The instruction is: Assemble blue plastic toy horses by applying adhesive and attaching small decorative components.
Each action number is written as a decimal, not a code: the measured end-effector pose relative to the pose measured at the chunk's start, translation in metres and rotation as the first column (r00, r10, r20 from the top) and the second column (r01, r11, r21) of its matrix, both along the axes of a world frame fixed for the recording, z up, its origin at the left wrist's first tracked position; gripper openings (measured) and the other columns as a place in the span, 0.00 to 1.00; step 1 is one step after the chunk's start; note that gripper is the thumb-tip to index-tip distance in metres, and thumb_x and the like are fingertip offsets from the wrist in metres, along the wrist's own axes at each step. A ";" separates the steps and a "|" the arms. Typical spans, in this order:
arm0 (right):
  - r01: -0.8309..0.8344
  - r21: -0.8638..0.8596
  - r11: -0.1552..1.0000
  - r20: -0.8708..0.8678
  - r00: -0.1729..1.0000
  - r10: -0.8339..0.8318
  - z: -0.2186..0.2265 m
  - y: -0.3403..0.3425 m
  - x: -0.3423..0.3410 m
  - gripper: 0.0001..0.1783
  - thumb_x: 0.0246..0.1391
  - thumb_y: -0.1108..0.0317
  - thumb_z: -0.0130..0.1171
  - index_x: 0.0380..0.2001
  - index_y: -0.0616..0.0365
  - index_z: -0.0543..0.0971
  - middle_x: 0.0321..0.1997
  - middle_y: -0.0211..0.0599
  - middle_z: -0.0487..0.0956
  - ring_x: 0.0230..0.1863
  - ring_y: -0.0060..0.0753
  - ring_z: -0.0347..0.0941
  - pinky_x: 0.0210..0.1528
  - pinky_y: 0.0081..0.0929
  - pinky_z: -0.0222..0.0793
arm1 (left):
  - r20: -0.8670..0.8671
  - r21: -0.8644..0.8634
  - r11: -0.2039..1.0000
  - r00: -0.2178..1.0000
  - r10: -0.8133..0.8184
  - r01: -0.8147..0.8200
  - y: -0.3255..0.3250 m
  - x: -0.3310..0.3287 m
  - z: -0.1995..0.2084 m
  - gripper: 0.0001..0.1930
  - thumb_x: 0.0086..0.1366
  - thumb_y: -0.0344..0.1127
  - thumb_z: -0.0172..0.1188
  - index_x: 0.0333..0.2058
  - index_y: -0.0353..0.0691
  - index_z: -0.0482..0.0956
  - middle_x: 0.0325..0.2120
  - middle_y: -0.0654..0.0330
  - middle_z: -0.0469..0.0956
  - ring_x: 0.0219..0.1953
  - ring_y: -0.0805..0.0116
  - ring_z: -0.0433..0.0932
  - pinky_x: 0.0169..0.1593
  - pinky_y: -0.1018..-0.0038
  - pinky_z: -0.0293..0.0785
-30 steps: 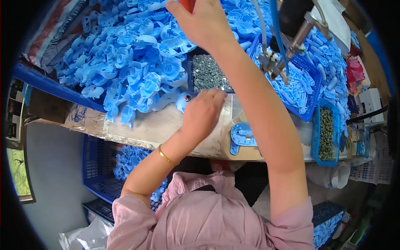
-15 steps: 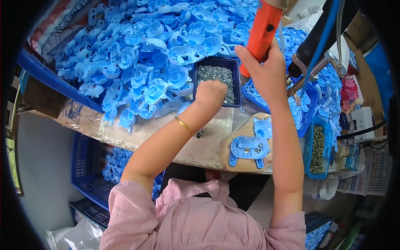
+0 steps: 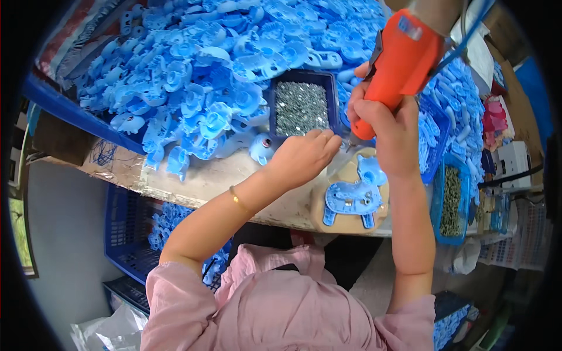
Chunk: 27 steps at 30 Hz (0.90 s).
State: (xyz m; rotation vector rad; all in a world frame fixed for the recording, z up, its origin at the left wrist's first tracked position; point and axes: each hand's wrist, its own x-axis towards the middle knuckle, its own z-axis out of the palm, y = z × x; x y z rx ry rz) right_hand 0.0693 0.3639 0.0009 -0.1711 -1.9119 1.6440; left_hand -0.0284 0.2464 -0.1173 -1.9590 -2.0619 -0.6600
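Observation:
My right hand (image 3: 383, 126) is wrapped around an orange electric screwdriver (image 3: 404, 58), whose tip points down and to the left. Close to that tip, my left hand (image 3: 307, 157) has its fingers pinched together; whatever is between them is too small to make out. Just beyond the left hand stands a dark blue tray (image 3: 333, 88) full of small silvery screws (image 3: 301, 108). A light blue animal-shaped toy shell half (image 3: 351, 200) lies on a round tan block (image 3: 319, 219), below the screwdriver and apart from both hands.
A big heap of light blue plastic shells (image 3: 193, 64) covers the table's far left. To the right are a blue basket (image 3: 434, 137) of small blue parts and a blue-green box (image 3: 451, 202) of long screws. Another blue basket (image 3: 126, 240) sits below the table.
My left hand has come out of the screw tray, moving right and nearer to me. The screwdriver has swung lower and tilted, bringing its tip near the left fingertips.

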 end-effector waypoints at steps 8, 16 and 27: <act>0.011 -0.125 0.992 -0.089 0.996 -0.022 -0.012 -0.020 0.026 0.17 0.53 0.74 0.59 0.46 0.67 0.74 0.25 0.30 0.74 0.21 0.19 0.69 0.25 0.22 0.65 | 0.050 0.131 0.987 0.994 -0.096 0.089 -0.017 0.033 -0.006 0.09 0.67 0.40 0.60 0.37 0.44 0.71 0.30 0.63 0.72 0.34 0.66 0.79 0.27 0.70 0.76; 0.000 -0.125 0.992 -0.086 0.996 -0.011 -0.014 -0.020 0.035 0.18 0.52 0.74 0.57 0.46 0.67 0.73 0.22 0.31 0.73 0.18 0.20 0.67 0.22 0.22 0.63 | 0.283 0.167 0.982 0.951 -0.128 0.082 -0.021 0.051 -0.012 0.08 0.66 0.37 0.61 0.37 0.42 0.72 0.29 0.61 0.73 0.33 0.63 0.79 0.27 0.66 0.75; 0.006 -0.230 0.973 -0.003 1.000 -0.007 -0.048 -0.019 0.052 0.18 0.51 0.74 0.57 0.46 0.66 0.72 0.22 0.34 0.73 0.19 0.20 0.66 0.22 0.22 0.62 | 0.219 0.137 0.990 0.973 -0.071 0.042 -0.034 0.057 -0.013 0.33 0.52 0.58 0.70 0.48 0.38 0.75 0.41 0.59 0.76 0.41 0.60 0.75 0.42 0.68 0.75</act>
